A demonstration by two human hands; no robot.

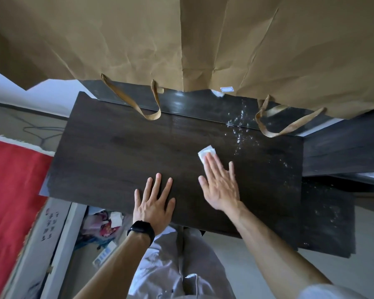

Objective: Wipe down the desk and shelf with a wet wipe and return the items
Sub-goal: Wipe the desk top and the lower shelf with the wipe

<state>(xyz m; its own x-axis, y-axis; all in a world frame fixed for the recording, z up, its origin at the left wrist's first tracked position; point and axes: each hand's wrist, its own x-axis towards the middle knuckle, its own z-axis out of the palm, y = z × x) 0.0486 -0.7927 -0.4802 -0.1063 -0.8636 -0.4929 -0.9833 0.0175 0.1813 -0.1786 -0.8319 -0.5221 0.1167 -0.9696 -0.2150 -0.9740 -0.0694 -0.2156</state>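
The dark wood desk top (121,152) fills the middle of the head view. A folded white wet wipe (205,152) lies on it right of centre. My right hand (221,186) is flat with fingers spread, its fingertips pressing the wipe onto the wood. Flat on the desk near its front edge lies my left hand (154,201), fingers apart, holding nothing, a black watch on its wrist. Wet drops and streaks (240,134) shine on the desk to the right of the wipe.
Large brown paper bags (181,39) hang over the back of the desk, their handles (147,113) drooping onto it. A darker shelf part (341,152) adjoins at the right. A red cloth (11,201) lies at left; a box with clutter (104,231) sits below the desk.
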